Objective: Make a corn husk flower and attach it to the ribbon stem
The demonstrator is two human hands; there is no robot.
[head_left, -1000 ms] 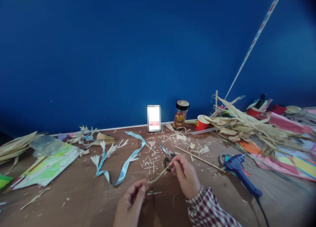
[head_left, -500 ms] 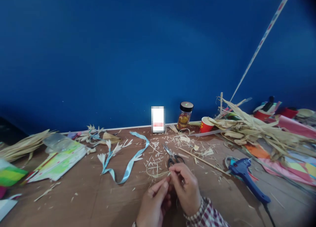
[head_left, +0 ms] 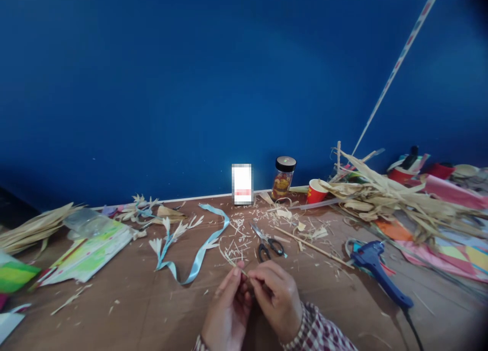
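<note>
left hand (head_left: 225,310) and right hand (head_left: 277,299) meet low over the table (head_left: 125,310), fingertips pinched together on a thin straw strip (head_left: 231,260) slanting up left; scissors (head_left: 267,243) lie just beyond; glue gun (head_left: 375,267) to the right

Scissors (head_left: 267,241), glue gun (head_left: 375,269), ribbon (head_left: 198,254), jar (head_left: 283,178).

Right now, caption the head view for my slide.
Both hands, left hand and right hand, pinch a thin straw strip over the littered table, scissors just beyond.
</note>
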